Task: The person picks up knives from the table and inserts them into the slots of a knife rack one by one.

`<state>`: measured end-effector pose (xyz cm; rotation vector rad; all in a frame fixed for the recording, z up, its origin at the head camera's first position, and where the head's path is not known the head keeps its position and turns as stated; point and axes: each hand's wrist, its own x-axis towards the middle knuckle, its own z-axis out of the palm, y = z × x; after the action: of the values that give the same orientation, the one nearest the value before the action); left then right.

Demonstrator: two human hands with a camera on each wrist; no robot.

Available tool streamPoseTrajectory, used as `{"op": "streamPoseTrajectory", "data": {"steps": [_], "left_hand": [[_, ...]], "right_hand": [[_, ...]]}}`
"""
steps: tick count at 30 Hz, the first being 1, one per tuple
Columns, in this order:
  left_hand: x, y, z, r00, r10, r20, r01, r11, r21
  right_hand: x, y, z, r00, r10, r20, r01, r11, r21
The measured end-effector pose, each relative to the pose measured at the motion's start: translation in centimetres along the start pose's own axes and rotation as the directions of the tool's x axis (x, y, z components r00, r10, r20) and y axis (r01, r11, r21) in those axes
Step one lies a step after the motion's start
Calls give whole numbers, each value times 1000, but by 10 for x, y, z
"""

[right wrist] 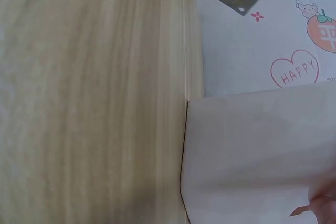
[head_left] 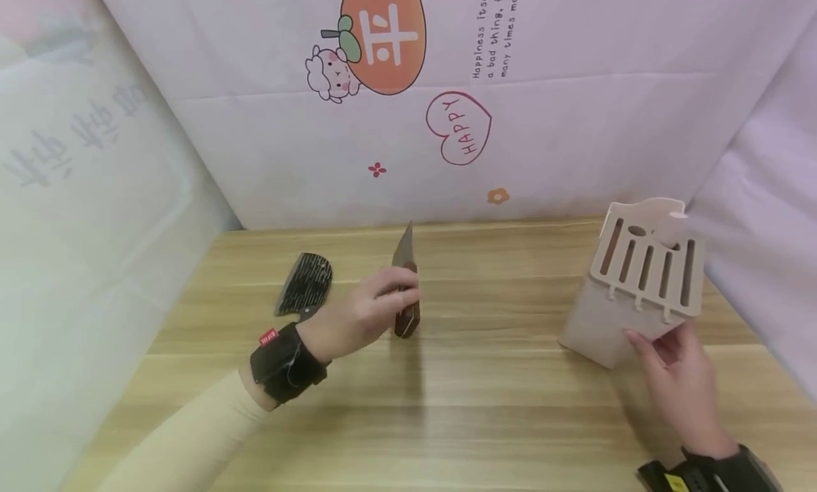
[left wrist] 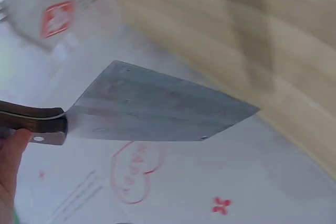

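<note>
My left hand (head_left: 367, 311) grips the brown handle (left wrist: 39, 121) of a cleaver (left wrist: 152, 103), whose broad steel blade ends in an angled tip. In the head view the cleaver is held above the table, blade pointing away, seen almost edge-on. A pale knife block (head_left: 593, 322) with a slotted top stands at the right. Its lower front corner is held by my right hand (head_left: 686, 389), thumb on the front face and the other fingers partly hidden round the side. Beside my left wrist lies another knife (head_left: 309, 283) with a black patterned blade, its handle mostly covered by the wrist.
The wooden table (head_left: 498, 407) meets a white printed cloth (head_left: 574, 137) at the back. More white cloth hangs at the left and right sides. A red emblem (left wrist: 58, 19) marks one face of the knife block in the left wrist view.
</note>
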<state>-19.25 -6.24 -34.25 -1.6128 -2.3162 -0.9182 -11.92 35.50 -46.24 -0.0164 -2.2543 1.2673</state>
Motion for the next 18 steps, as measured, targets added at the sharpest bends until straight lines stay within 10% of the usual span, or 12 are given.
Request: {"op": "streamPoseTrajectory", "data": {"steps": [4, 12, 18], "left_hand": [[23, 9, -15, 918, 274, -286, -241, 960, 146], [67, 40, -53, 748, 72, -660, -199, 973, -120], [95, 54, -67, 613, -45, -789, -296, 912, -282]], "right_hand": [[0, -2, 2, 1000, -2, -9, 2, 1000, 20], [-1, -3, 3, 1000, 4, -20, -5, 1000, -13], [-2, -4, 4, 999, 26, -18, -27, 999, -26]]}}
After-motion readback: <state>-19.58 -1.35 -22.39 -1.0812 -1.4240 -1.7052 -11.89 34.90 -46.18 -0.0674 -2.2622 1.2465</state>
